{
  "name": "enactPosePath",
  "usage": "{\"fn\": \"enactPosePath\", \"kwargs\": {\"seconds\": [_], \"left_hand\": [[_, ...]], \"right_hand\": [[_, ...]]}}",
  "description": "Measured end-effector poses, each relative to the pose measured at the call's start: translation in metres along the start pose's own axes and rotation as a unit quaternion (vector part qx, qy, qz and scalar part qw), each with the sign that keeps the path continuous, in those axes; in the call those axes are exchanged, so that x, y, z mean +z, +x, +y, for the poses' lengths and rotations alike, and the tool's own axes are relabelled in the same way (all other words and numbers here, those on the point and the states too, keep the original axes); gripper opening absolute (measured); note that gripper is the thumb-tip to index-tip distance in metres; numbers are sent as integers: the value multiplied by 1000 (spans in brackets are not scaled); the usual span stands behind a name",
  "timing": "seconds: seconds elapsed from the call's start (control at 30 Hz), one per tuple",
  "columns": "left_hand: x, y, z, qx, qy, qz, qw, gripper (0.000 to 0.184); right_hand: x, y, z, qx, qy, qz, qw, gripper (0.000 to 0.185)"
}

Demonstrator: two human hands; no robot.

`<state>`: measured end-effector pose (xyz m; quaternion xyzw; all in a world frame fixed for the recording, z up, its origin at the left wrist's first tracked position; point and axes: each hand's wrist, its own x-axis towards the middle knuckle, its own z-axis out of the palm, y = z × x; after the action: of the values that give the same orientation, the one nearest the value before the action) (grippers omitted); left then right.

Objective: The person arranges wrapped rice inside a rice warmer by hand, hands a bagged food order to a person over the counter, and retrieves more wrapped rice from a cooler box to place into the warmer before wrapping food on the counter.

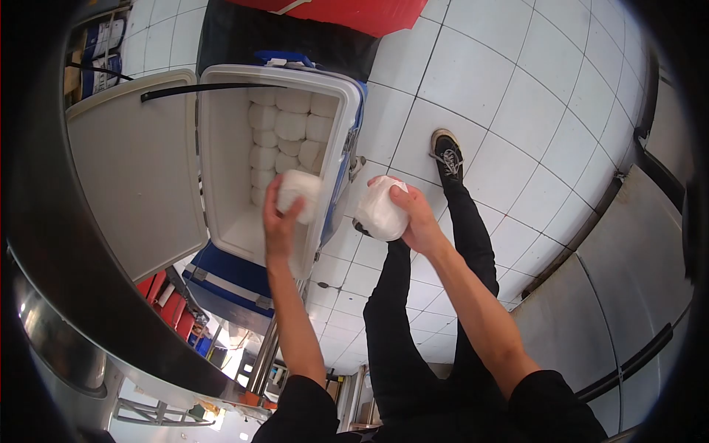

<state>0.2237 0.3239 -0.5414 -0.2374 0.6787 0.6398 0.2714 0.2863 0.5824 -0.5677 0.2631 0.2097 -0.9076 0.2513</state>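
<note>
My left hand (278, 230) is closed around a rounded white bundle (302, 190), held over the open cooler box (221, 148); this hand is slightly blurred. Out over the floor, beside the cooler's near wall, my right hand (423, 220) grips a second white bundle (383, 210) that looks wrapped in thin plastic. What is inside the bundles does not show. Within the cooler, several similar white bundles (290, 126) lie packed in rows toward its far end. Bare white lining shows at the end closer to me.
The cooler's lid (136, 173) hangs open to the left, with a black strap (214, 89) across the opening. A blue cooler (233, 277) stands beside it. Red material (362, 13) lies at the top. Metal cabinet doors (583, 295) line the right, over white floor tiles (502, 111).
</note>
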Motion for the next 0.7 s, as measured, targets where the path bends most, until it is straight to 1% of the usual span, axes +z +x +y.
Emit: {"fn": "enactPosePath", "kwargs": {"seconds": [0.03,0.07,0.1,0.17,0.2,0.23,0.3,0.33,0.37,0.43,0.5,0.6,0.7], "left_hand": [[28,-14,10,24,57,-18,998,59],[57,-24,7,66,100,-8,993,53],[79,-33,5,107,142,1,984,48],[96,-44,7,70,37,-21,997,48],[101,-43,9,54,-17,-33,998,49],[93,-33,7,86,63,-62,992,51],[47,-6,-6,138,222,-115,958,56],[24,18,-7,69,153,-58,984,57],[5,48,-10,-3,83,-2,997,59],[-11,110,-32,-8,108,191,976,66],[-42,173,-75,-61,-73,206,974,69],[-19,195,-77,-82,-163,226,957,70],[-14,199,-83,-69,-246,189,948,68]], "right_hand": [[11,4,2,-19,5,-12,1000,53],[22,11,9,-50,6,32,998,51],[25,12,8,-50,47,40,997,49],[29,15,0,-52,124,53,989,44],[12,12,-5,-26,112,32,993,42],[-3,11,-9,-7,100,22,995,43],[-22,2,-15,38,80,9,996,44],[-32,-2,-16,62,96,-7,993,46],[-39,-7,-17,84,103,-26,991,46],[-51,-17,-19,126,117,-67,983,47],[-60,-25,-14,140,107,-46,983,48],[-74,-34,-11,157,100,-24,982,51],[-84,-37,-9,165,110,-1,980,51]]}}
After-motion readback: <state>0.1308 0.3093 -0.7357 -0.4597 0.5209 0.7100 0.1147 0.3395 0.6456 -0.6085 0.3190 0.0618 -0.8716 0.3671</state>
